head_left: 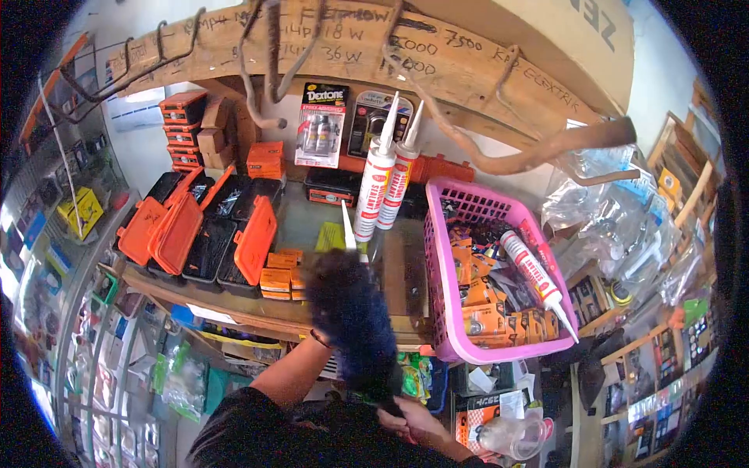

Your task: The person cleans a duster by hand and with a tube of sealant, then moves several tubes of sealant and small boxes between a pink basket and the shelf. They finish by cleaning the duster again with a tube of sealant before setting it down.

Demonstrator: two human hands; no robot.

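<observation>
A dark blue, fuzzy duster (pixel 359 312) is upright in front of me, blurred at its top. My right hand (pixel 417 425) is closed around its lower end. My left forearm reaches up from below to the duster, which hides the hand and its fingers. Just above the duster shows the white nozzle (pixel 349 226) of a tube whose body is covered. Behind it, two white-and-red silicone sealant tubes (pixel 374 191) stand upright side by side on the counter. Another sealant tube (pixel 530 269) lies slanted on packets in a pink basket (pixel 441 304).
Black-and-orange boxes (pixel 175 234) with lids raised hold small parts at left, beside small orange boxes (pixel 281 277). A Dextone pack (pixel 321 125) hangs behind. Bent hooks (pixel 530 160) jut from a marked wooden beam (pixel 335 35) overhead. Plastic bags (pixel 608 207) hang at right.
</observation>
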